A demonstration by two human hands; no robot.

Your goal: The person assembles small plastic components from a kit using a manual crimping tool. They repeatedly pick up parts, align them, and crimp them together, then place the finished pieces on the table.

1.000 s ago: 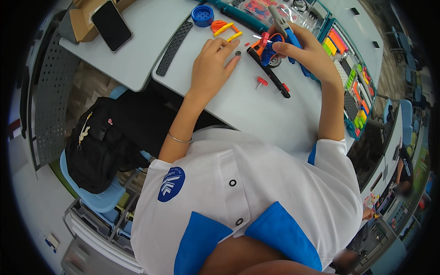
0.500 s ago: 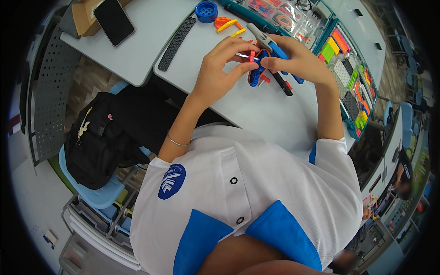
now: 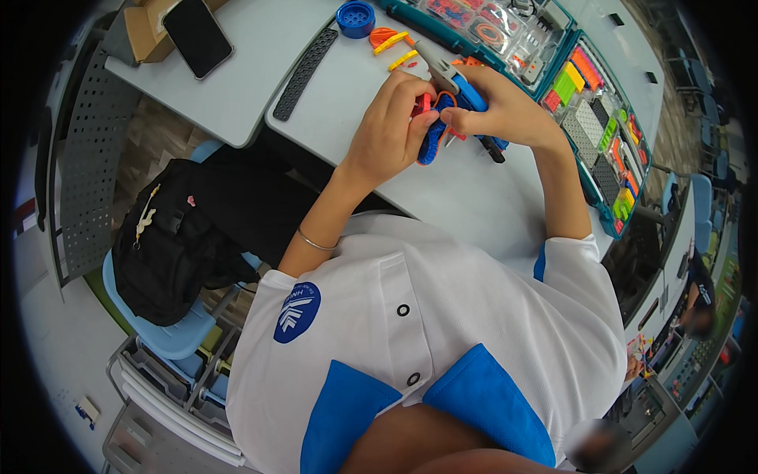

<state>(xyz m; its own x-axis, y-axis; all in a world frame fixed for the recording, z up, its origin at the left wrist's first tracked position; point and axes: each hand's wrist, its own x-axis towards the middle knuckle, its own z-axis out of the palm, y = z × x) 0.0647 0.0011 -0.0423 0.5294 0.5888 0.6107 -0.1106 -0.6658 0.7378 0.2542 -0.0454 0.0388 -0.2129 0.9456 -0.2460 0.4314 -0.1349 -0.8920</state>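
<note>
Over the near part of the table, my left hand (image 3: 387, 130) is closed with a small red plastic building piece (image 3: 424, 103) pinched between thumb and fingers. My right hand (image 3: 505, 109) is wrapped round a grey-headed tool with a blue handle (image 3: 472, 91); it looks like pliers, and its grey end points up and left. Between the hands, touching their fingertips, sits a blue building part with an orange edge (image 3: 430, 144). Part of it is hidden by my fingers. A black piece (image 3: 493, 150) shows below my right hand.
Ahead, a teal case (image 3: 430, 33) of sorted parts lies open, with its other half of coloured pieces on the right. A blue wheel (image 3: 355, 20), yellow pieces (image 3: 403, 60) and a black perforated strip (image 3: 304, 75) lie on the table. A phone (image 3: 197, 38) rests at the left.
My left hand has moved slightly right and down, its fingers curled tighter round the red piece. The blue part has shifted left and lower; the light rod beside the red piece no longer shows.
</note>
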